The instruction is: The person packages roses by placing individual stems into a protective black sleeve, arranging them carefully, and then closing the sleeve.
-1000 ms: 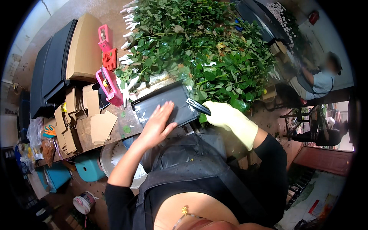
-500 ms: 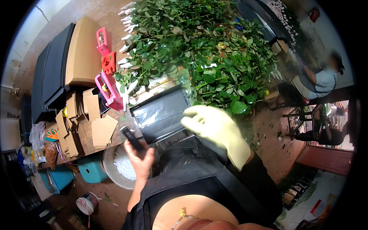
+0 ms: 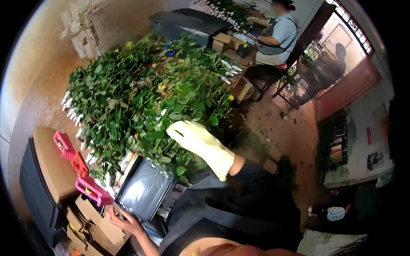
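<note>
My bare left hand [image 3: 124,222] is low on the left with its fingers spread and nothing in them. It is beside the near left corner of a black tray [image 3: 145,187] covered with shiny clear film, close to a pink tape dispenser [image 3: 95,191]. My right hand [image 3: 200,145], in a pale yellow glove, reaches over the pile of leafy green stems [image 3: 141,98]. Its fingers point left, with a narrow gap beside the thumb. No stem shows between them. White-wrapped ends [image 3: 72,112] stick out along the pile's left side.
A second pink dispenser [image 3: 64,145] and a red item [image 3: 80,164] lie left of the stems, near stacked brown card [image 3: 48,164] and black sheets [image 3: 36,200]. Cut cardboard pieces [image 3: 109,230] lie nearer. Another person [image 3: 277,36] works at the back right beside a cardboard box [image 3: 226,42].
The view has swung to the right. My left hand has let go of the black object it held and moved to the tray's corner. My gloved right hand has moved out over the stems.
</note>
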A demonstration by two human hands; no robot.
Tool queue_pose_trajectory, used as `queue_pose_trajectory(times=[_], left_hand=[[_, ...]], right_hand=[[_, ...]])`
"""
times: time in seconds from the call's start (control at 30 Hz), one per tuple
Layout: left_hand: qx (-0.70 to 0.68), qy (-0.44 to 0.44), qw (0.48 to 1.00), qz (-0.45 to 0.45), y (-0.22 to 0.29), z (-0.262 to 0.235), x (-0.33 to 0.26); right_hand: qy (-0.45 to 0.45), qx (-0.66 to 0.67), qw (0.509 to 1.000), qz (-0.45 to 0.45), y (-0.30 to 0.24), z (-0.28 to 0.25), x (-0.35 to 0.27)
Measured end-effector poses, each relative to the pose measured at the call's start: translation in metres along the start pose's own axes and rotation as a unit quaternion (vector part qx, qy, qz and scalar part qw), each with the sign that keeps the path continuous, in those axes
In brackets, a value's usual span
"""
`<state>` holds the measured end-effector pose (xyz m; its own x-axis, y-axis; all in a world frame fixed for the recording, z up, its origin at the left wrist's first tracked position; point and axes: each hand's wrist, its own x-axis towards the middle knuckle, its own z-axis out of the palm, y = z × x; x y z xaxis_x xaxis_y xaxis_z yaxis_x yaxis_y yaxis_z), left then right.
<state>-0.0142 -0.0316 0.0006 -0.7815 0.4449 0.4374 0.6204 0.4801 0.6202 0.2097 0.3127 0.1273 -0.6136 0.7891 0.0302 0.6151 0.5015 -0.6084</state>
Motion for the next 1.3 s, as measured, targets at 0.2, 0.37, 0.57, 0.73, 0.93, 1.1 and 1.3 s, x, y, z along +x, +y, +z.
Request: queue_pose_trajectory(times=[0.2, 0.37, 0.57, 0.73, 0.93, 1.1, 1.3], left_hand=[[0.020, -0.323, 0.925, 0.198, 0.137, 0.043, 0.055], [0.189, -0.436, 0.874, 0.098, 0.174, 0.122, 0.090], [-0.080, -0.233, 0.893, 0.376, 0.132, 0.140, 0.065], [-0.011, -0.334, 0.872, 0.357, 0.135, 0.122, 0.050], [-0.016, -0.329, 0.875, 0.355, 0.138, 0.125, 0.040], [-0.278, -0.368, 0.840, 0.285, 0.128, 0.085, 0.058], [-0.224, 0.093, 0.966, -0.090, 0.034, -0.001, 0.072]], right_hand=[[-0.464, 0.378, 0.795, 0.099, -0.017, -0.001, -0.082], [-0.311, 0.496, 0.780, 0.222, 0.000, 0.064, -0.086], [-0.278, 0.483, 0.819, 0.140, -0.043, 0.007, -0.074], [-0.268, 0.404, 0.845, 0.226, 0.039, 0.086, -0.026], [-0.105, 0.131, 0.986, 0.012, -0.051, 0.027, -0.067], [-0.086, 0.366, 0.926, -0.032, -0.067, 0.022, -0.075], [-0.336, 0.491, 0.803, -0.031, -0.062, 0.045, -0.069]])
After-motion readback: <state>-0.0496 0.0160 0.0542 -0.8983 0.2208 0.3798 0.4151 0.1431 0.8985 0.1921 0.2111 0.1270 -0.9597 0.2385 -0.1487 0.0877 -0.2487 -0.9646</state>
